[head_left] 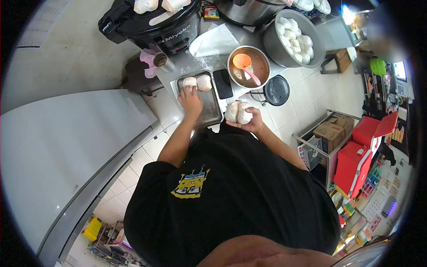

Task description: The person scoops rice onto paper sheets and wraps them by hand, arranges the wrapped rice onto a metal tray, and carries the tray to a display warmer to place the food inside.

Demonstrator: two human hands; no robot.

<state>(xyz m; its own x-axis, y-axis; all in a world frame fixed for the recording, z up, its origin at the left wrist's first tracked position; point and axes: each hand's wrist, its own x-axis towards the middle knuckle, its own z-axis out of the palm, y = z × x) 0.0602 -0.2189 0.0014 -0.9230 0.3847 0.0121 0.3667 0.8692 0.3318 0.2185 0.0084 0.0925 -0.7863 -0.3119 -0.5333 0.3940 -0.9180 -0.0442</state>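
Observation:
My left hand (191, 101) reaches into a metal tray (208, 116), its fingers closed over a round white wrapped bundle (189, 82). Right beside that one, a second white bundle (204, 83) lies at the tray's far end. In front of my body, to the right of the tray, my right hand (254, 121) holds two white wrapped bundles (239, 112) side by side, with the fingers partly hidden beneath them. A black phone-like slab (223, 84) lies along the tray's right side.
A steel pot (266, 58) contains an orange scoop (242, 61) with a pink handle. Behind it, a large grey pot (273, 46) is filled with white bundles. A black Miyako cooker (169, 33), a metal cup (163, 62) and white paper (215, 41) stand or lie nearby.

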